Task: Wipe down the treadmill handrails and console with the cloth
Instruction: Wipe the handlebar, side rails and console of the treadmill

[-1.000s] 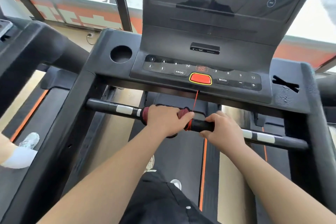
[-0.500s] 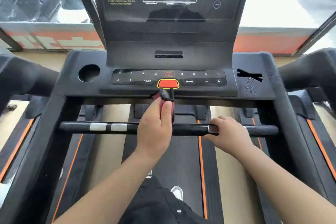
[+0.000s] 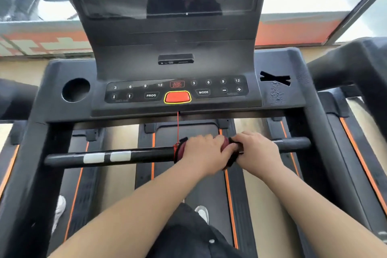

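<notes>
The dark red cloth (image 3: 179,151) is wrapped around the black front handlebar (image 3: 146,155), right of its middle, and is mostly hidden under the left hand (image 3: 201,151) that grips it. The front handlebar lies across the treadmill and has two silver patches on its left part. Beyond it the dark console (image 3: 209,103) carries a button row and a red key with a yellow edge.

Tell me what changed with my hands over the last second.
The left hand has dropped from the red button back down to the front handrail, gripping the dark red cloth around it, beside the right hand. The right hand keeps its grip on the handrail; the red cord still hangs below the console.
</notes>
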Tool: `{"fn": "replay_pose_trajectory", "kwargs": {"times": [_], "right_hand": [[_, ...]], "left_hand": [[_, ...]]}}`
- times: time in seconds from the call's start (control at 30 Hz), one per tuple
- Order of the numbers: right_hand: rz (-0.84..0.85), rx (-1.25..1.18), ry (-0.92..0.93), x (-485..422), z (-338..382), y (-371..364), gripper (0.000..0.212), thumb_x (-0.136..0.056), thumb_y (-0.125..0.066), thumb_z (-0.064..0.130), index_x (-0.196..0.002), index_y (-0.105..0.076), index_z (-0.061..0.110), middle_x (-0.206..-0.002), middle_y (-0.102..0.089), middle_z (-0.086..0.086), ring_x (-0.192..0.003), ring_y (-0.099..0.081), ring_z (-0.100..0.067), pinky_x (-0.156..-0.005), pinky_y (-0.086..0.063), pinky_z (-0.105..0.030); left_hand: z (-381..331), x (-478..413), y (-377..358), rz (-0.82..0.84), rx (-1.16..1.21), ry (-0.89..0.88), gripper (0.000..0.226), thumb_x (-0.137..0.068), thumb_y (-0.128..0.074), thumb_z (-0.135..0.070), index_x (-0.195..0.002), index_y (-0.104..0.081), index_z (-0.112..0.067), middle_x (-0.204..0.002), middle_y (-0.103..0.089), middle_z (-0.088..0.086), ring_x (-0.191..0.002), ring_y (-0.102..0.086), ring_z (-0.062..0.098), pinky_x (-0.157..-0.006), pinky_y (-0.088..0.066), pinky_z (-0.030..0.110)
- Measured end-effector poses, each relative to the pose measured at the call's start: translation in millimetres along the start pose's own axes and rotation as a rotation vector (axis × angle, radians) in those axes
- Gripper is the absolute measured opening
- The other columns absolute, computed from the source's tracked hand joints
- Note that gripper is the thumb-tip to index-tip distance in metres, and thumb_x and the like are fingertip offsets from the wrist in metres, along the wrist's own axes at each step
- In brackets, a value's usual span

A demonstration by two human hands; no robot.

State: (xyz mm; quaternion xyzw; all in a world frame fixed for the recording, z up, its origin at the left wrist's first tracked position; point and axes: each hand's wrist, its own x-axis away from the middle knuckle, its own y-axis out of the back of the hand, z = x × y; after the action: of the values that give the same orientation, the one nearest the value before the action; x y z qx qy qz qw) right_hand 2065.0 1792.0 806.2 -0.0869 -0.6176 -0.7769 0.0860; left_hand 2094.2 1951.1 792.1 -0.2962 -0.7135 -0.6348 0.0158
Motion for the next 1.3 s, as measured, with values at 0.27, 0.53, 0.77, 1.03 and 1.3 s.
{"fn": "replay_pose_trajectory", "kwargs": {"times": [0.27,0.53,0.77,1.03,1.3], "right_hand": [[0.032,0.051,-0.134,6.3,-48.2,22.6,0.049,-0.068,-0.080,0.059,-0.111,-0.071,0.039,-0.093,-0.055,0.015,-0.103,-0.054,-0.012,-0.076,-0.048,-0.030],[0.208,0.154,-0.047,-16.9,-42.9,40.4,0.045,-0.065,-0.080,0.058,-0.098,-0.068,0.031,-0.095,-0.062,0.010,-0.099,-0.061,-0.018,-0.074,-0.048,-0.029],[0.078,0.087,0.033,-2.0,-55.1,25.9,0.040,-0.074,-0.077,0.057,-0.100,-0.067,0.029,-0.099,-0.057,0.009,-0.106,-0.054,-0.017,-0.077,-0.049,-0.032],[-0.125,0.029,0.095,8.2,-66.1,2.0,0.042,-0.076,-0.077,0.054,-0.107,-0.069,0.026,-0.098,-0.058,0.007,-0.103,-0.055,-0.019,-0.074,-0.046,-0.031],[-0.104,0.084,0.096,8.3,-62.8,5.5,0.037,-0.077,-0.074,0.053,-0.103,-0.067,0.027,-0.096,-0.056,0.008,-0.100,-0.054,-0.019,-0.071,-0.048,-0.032]], "left_hand": [[20.4,41.2,-43.9,-0.187,-0.085,-0.028,0.060,-0.097,-0.038,-0.056,-0.149,-0.037,-0.025,-0.134,-0.053,0.008,-0.121,-0.050,0.038,-0.111,-0.031,0.055],[-3.6,-8.2,-3.1,-0.096,0.008,0.183,0.071,-0.100,-0.013,-0.067,-0.107,-0.068,-0.023,-0.113,-0.071,0.007,-0.107,-0.064,0.034,-0.085,-0.044,0.042],[-9.5,17.4,-42.8,-0.477,0.045,0.107,0.036,-0.106,-0.037,-0.039,-0.097,-0.069,-0.025,-0.093,-0.069,0.001,-0.090,-0.064,0.032,-0.082,-0.047,0.042],[-24.1,10.0,-35.1,-0.327,-0.083,0.292,0.060,-0.100,-0.027,-0.062,-0.108,-0.071,-0.021,-0.106,-0.069,0.007,-0.102,-0.059,0.035,-0.096,-0.040,0.046],[-41.0,-9.4,-27.9,-0.386,0.050,0.332,0.048,-0.106,-0.032,-0.043,-0.094,-0.073,-0.019,-0.098,-0.073,0.007,-0.093,-0.063,0.036,-0.086,-0.041,0.044]]}}
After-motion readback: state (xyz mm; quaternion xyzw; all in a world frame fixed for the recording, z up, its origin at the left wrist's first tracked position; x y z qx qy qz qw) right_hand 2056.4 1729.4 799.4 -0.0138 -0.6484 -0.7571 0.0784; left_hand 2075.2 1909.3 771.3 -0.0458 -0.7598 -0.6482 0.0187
